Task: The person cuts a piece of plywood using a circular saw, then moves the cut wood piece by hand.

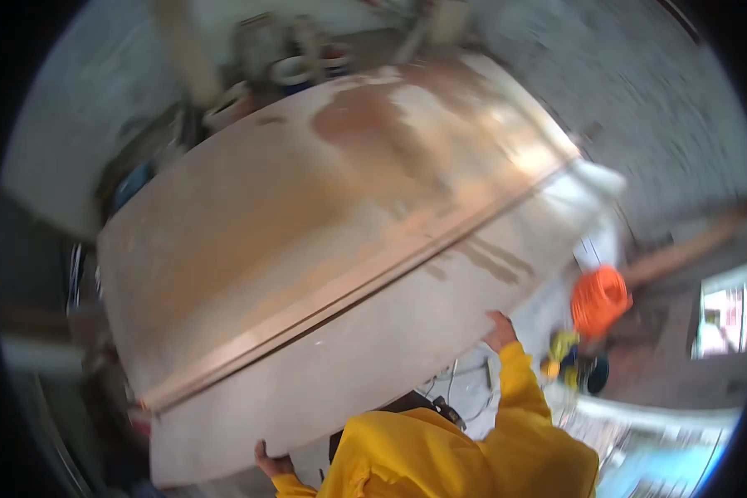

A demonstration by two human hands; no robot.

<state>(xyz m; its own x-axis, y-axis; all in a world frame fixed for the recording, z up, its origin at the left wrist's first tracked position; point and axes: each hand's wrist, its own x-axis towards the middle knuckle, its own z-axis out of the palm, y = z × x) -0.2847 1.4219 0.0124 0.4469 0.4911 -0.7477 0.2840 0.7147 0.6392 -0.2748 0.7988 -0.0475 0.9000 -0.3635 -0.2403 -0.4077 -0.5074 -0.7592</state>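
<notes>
A large pale panel (pixel 357 365) stretches across the view, tilted, with a long raised strip (pixel 340 307) and a dark gap running along it. Beyond the strip its broader part (pixel 224 224) shows tan smears and reddish-brown patches. My left hand (pixel 271 459) is at the near edge on the lower left, closed around it with a digit on top. Farther right along that same edge, my right hand (pixel 500 334) also grips the panel, some fingers hidden beneath it. Both arms are in yellow sleeves. The picture is somewhat blurred.
An orange bucket (pixel 599 300) is beyond the panel's right side, near a yellow item (pixel 563 342) and a dark container (pixel 593 373). Cables (pixel 473 407) lie on the floor by my right arm. Paint-type buckets (pixel 290 73) stand past the far edge, against a grey wall (pixel 614 108).
</notes>
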